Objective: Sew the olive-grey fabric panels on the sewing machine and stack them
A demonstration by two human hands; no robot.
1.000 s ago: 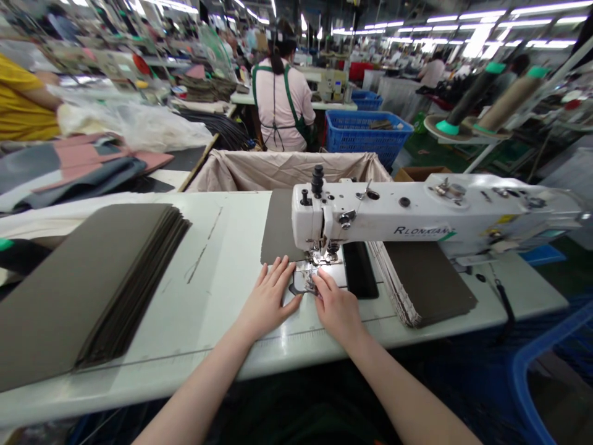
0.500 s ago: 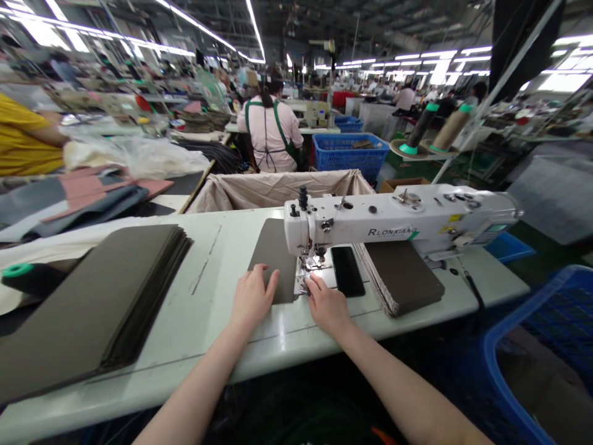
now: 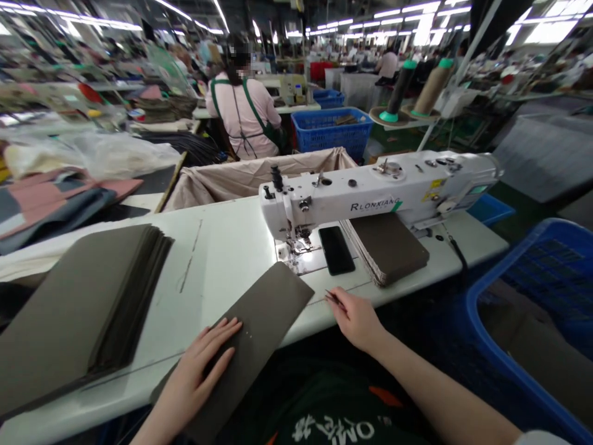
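My left hand [image 3: 204,364] lies flat with fingers stretched on a grey-brown fabric panel [image 3: 273,309]. The panel slants across the table's front edge, its near end hanging towards my lap, and small pale marks show on it beside my fingers. My right hand [image 3: 359,318] is closed around a small, dark, pointed tool [image 3: 334,299], too small to name surely, just right of the panel's corner. Beyond the panel stands a white sewing machine [image 3: 324,198], with nothing under its presser foot [image 3: 301,241]. A black phone [image 3: 336,250] rests beside the needle plate.
To the left is a thick stack of similar panels [image 3: 88,290]. Another stack [image 3: 389,247] sits under the machine arm. Blue baskets stand at the right [image 3: 477,296] and behind [image 3: 331,130]. A cloth-lined bin [image 3: 208,182] adjoins the table's back; a co-worker [image 3: 245,111] sits beyond.
The panel has come out from the machine towards me and turned aslant, my left hand moving with it. My right hand has left the needle area and now shows a small pointed tool.
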